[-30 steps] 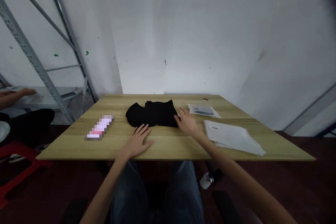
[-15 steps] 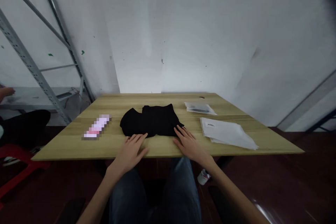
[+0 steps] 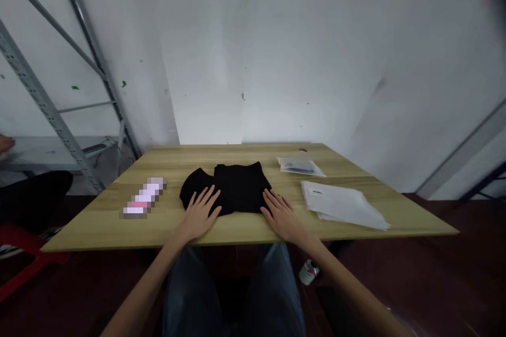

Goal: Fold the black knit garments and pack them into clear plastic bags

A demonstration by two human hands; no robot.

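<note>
A black garment (image 3: 240, 185) lies spread on the wooden table (image 3: 245, 230) in front of me; its exact kind cannot be told. Across its near left part my left hand (image 3: 200, 215) rests flat, fingers spread over the cloth. At the garment's right edge lies my right hand (image 3: 281, 217), fingers extended, the fingertips touching the fabric. Neither hand grips anything. The left hand covers a piece of the garment's near edge.
Frosted plastic bags (image 3: 343, 204) lie to the right, with a smaller clear packet (image 3: 301, 166) behind them. A blurred-out pink and white item (image 3: 143, 198) is at left. Beyond stand a metal rack (image 3: 59, 121) and another person's hand (image 3: 6, 144). A can (image 3: 309, 272) is on the floor.
My left hand has moved forward from the garment's near edge onto the cloth and flattened there. My right hand stays at the right edge. The view has tilted up slightly.
</note>
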